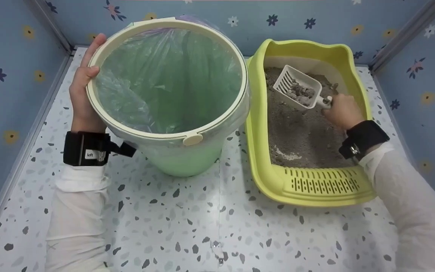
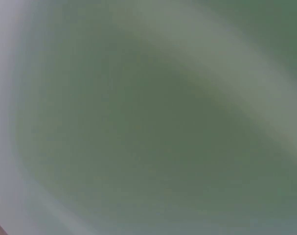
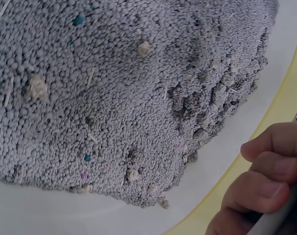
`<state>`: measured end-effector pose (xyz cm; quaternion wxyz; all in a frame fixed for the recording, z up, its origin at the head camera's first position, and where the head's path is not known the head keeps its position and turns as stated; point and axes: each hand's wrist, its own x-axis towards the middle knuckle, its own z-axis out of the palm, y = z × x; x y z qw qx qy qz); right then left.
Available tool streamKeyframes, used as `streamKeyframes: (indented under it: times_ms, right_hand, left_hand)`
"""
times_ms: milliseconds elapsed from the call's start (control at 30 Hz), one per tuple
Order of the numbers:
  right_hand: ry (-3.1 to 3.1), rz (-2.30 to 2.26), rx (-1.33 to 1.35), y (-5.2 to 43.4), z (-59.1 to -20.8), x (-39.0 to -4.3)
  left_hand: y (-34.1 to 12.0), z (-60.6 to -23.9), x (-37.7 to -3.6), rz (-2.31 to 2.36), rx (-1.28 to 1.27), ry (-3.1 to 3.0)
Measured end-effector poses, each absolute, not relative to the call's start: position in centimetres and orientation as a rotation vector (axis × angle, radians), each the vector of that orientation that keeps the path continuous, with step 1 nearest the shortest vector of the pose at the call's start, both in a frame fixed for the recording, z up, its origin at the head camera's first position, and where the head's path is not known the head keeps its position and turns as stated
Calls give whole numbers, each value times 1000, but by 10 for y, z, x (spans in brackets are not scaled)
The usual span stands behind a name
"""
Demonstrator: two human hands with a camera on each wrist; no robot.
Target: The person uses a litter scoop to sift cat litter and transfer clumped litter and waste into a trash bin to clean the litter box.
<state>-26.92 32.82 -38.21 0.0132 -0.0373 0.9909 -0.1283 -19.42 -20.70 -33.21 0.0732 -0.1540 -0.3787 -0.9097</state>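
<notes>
Head view is showing 2 hands working over a speckled tabletop (image 1: 187, 226) walled by blue flowered panels (image 1: 13, 75). Left hand (image 1: 83, 92) is gripping the rim of the green bin (image 1: 179, 162), thumb hooked over the cream ring and fingers lying straight up along the outer wall; the bin is tilting slightly toward the viewer and is lined with a clear plastic bag (image 1: 168, 75). Right hand (image 1: 343, 111) is curling round the handle of a white slotted scoop (image 1: 296, 88), holding it above the grey litter (image 1: 296, 132) inside the yellow litter tray (image 1: 315, 189). Scoop is carrying several grey clumps (image 1: 301, 93) and is pointing toward the bin, which is standing just beside the tray's left wall. Both wrists are wearing black camera straps over white sleeves. Left wrist view is giving only a blurred green surface (image 2: 148, 127), too close to tell any detail. Right wrist view is showing granular litter (image 3: 114, 98) with pale lumps and a few coloured beads, the tray's white inner floor (image 3: 65, 215), and curled fingers (image 3: 265, 176) wrapping a pale handle at the lower right.
</notes>
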Motion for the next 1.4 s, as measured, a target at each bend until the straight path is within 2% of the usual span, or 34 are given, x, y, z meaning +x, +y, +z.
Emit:
streamKeyframes:
  times_ms: [300, 667, 1067, 1400]
  right_hand:
    - [2961, -469, -108, 332, -378, -272]
    - [2634, -629, 45, 335, -370, -271]
    - [2442, -662, 60, 336, -364, -267]
    - [2528, -595, 11, 339, -364, -268]
  left_hand:
    - [-207, -332, -194, -2694, -474, -1188]
    - [-208, -330, -193, -2785, -430, -1065]
    - [-208, -330, -194, -2777, -430, -1079]
    - [-206, -331, -193, -2692, -470, -1188]
